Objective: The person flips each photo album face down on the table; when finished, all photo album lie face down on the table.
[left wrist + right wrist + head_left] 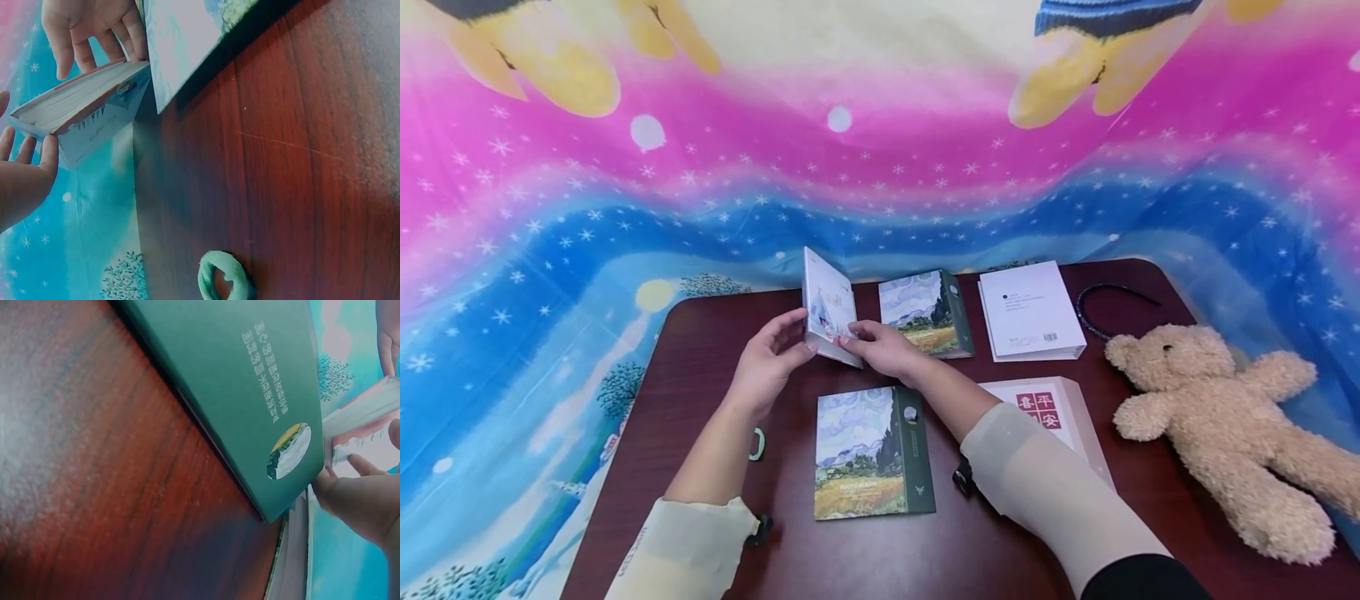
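A thick white photo album [830, 312] with a small picture on its cover stands tilted between both hands above the back of the table. My left hand [763, 362] holds its left side, with several fingertips [49, 150] against the cover near the page edges. At its lower right corner, my right hand [883, 346] grips the album, thumb across the front. In the right wrist view, the right hand [359, 500] overlaps the album's lower part beside a green-spined album [231, 394].
Landscape-covered albums lie at the front [861, 454] and back [917, 312] of the dark table [700, 350]. Rightward are a white album [1030, 312], a box with red characters [1086, 417], a black headband [1101, 292] and a teddy bear [1210, 417]. A green ring [209, 275] lies left.
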`<state>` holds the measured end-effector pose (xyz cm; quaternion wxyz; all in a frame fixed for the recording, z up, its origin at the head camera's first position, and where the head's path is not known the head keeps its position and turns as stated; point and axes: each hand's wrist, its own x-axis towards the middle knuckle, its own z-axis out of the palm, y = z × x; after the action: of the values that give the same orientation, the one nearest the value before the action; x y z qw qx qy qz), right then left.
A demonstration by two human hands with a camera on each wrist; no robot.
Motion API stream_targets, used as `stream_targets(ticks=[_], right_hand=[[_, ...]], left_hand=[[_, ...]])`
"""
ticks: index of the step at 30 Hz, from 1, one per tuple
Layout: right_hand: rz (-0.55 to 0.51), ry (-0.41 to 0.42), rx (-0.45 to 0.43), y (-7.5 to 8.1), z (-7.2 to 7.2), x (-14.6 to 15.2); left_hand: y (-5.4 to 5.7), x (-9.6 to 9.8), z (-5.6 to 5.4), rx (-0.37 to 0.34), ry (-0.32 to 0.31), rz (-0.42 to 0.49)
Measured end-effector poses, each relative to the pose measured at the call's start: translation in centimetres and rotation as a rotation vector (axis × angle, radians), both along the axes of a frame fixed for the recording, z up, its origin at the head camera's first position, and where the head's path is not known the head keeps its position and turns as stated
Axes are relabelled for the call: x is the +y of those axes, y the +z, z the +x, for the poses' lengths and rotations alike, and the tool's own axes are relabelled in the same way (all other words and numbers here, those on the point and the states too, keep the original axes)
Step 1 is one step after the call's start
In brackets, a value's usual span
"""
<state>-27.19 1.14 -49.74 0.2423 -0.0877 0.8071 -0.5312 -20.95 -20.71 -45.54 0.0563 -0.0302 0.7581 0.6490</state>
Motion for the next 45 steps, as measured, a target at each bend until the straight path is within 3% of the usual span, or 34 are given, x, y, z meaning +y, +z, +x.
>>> stream_targets(ticks=[6,23,45], right_hand=[[-0.012,-0.011,0.073,0.1,-0.2,-0.1],[-0.135,-0.001,0.12,2.0,0.1,0.1],[-0.16,-0.131,0.229,2.5,0.5,0.1]], left_hand=[[0.5,0.7,0.0,0.02,-0.019,-0.005],[0.4,1.9,-0.6,0.082,-0.065,0.066],[0.2,3.4,-1.4,0.114,-0.08,0.161]])
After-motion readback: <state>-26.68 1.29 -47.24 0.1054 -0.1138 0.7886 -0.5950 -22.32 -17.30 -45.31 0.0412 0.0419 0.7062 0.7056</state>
